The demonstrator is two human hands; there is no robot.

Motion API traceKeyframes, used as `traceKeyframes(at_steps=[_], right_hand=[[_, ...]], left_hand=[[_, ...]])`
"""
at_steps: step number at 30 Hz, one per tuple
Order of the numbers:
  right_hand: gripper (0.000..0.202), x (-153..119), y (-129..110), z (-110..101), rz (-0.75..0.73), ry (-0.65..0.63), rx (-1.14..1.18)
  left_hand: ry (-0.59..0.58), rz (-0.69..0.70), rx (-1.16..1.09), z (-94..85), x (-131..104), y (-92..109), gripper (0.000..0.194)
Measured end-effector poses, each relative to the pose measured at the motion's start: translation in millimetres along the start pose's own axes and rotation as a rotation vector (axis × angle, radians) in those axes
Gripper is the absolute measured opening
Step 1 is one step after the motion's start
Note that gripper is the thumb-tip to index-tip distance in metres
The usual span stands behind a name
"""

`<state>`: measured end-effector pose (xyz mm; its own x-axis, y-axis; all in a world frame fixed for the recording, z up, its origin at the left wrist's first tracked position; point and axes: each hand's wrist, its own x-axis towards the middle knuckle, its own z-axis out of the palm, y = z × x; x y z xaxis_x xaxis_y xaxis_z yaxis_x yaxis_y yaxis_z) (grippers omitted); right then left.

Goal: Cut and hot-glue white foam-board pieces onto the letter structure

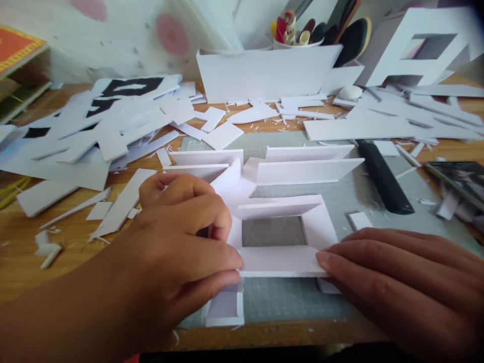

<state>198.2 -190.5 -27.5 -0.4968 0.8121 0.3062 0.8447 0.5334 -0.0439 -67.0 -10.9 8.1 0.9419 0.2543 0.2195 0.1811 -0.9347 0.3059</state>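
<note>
- Left hand (189, 222) pinches front strip (280, 262) at its left end; right hand (408, 272) touches its right end, grip can't tell.
- White cutout (321, 222) on cutting mat (287, 302), partly walled: window strip (280, 209) up, right outer edge looks bare.
- Upper strips (310, 171) standing.
- Far right: boxed form (381, 55), looks complete.

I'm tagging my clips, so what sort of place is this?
Likely a craft or model-making worktable: a gridded cutting mat lies under the white board structure, and white offcuts litter the wooden tabletop.
</note>
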Motion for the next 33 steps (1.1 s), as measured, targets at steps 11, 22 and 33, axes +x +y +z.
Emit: traceKeyframes(at_steps=[11,22,33], right_hand=[[0.041,12,3,-5,0.008,-0.04,0.052],[0.04,8,5,-6,0.006,-0.06,0.018],[0.034,23,7,-8,0.028,-0.048,0.125]], left_hand=[[-0.023,-0.068,-0.085,-0.5,-3,-1,0.028],[-0.053,0.007,-0.004,-1.5,-5,-4,0.025],[0.04,-0.087,-0.025,5.4,0,1,0.028]])
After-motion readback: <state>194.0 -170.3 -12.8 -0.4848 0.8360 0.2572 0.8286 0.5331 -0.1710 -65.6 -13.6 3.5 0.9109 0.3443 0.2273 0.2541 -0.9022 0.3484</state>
